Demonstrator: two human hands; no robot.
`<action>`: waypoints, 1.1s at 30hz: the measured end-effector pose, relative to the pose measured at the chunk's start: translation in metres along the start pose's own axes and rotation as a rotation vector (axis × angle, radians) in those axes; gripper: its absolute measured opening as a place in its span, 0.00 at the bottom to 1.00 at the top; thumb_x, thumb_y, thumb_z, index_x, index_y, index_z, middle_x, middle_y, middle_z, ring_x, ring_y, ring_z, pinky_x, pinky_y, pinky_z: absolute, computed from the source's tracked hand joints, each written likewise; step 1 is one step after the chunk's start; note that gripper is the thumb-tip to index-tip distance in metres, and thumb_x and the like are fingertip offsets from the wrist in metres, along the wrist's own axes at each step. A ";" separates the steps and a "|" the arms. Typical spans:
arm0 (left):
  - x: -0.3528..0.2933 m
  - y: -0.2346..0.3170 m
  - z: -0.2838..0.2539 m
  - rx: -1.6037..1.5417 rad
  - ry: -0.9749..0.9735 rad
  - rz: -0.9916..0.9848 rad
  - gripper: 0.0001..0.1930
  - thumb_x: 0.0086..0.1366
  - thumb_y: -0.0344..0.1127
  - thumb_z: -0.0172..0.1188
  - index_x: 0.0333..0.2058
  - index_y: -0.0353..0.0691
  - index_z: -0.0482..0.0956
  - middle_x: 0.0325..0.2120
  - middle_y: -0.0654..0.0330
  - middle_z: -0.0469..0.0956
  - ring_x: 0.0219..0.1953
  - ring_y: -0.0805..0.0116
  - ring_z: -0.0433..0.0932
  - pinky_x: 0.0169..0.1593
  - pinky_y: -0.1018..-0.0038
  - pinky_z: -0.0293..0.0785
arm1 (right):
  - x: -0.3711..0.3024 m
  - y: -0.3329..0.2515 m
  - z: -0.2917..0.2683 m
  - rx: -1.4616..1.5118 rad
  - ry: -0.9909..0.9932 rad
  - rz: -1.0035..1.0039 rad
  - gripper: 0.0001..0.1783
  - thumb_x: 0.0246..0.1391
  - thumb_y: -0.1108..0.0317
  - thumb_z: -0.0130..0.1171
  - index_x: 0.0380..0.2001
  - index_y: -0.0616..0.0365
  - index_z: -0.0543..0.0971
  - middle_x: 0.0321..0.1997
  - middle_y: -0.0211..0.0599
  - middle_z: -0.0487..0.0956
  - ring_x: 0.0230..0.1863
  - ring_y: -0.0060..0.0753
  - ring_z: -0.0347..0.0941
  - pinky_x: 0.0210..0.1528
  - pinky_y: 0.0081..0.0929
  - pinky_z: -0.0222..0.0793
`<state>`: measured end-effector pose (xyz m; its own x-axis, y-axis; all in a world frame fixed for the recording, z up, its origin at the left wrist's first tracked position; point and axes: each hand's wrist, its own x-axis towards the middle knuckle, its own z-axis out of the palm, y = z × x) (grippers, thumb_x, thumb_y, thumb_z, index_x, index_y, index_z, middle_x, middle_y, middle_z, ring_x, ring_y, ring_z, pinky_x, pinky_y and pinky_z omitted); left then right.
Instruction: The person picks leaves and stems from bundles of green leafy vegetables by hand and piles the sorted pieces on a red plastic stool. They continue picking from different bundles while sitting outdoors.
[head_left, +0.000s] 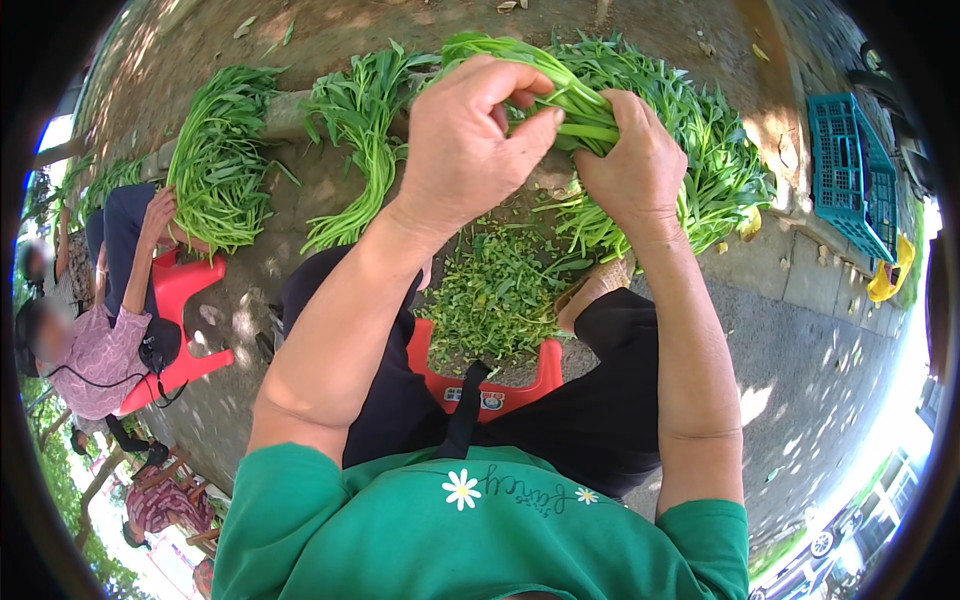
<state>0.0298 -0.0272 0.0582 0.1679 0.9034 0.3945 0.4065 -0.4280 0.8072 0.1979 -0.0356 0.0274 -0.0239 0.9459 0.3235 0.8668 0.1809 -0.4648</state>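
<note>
Up in front of me I hold a bunch of water spinach point(575, 95), its green stems running between my hands. My right hand point(635, 165) is wrapped around the stem end. My left hand point(470, 140) curls against the bunch from the other side, thumb and forefinger bent toward each other with stems showing in the gap; its other fingers are partly hidden. Beyond and to the right lies a large heap of water spinach point(720, 150). A smaller pile point(365, 130) lies to the left. Below my hands, trimmed leaves and stem bits point(500, 290) cover the ground between my feet.
I sit on a red plastic stool point(548, 372). At left another person point(100, 360) sits on a red stool point(180, 290), a hand at a water spinach pile point(225, 150). A teal crate point(850, 175) and a yellow bag point(893, 270) stand right, near a low curb point(795, 110).
</note>
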 end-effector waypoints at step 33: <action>0.001 -0.010 0.010 -0.151 -0.043 -0.186 0.06 0.56 0.29 0.59 0.28 0.33 0.81 0.18 0.70 0.73 0.20 0.85 0.66 0.25 0.85 0.62 | -0.001 0.003 0.002 -0.016 0.051 -0.072 0.23 0.31 0.70 0.63 0.38 0.55 0.73 0.33 0.37 0.77 0.36 0.45 0.75 0.37 0.37 0.71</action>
<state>0.0350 -0.0220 0.0462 0.1425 0.9658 0.2167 0.2960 -0.2505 0.9218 0.1998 -0.0356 0.0243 -0.0617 0.9155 0.3976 0.8718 0.2435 -0.4252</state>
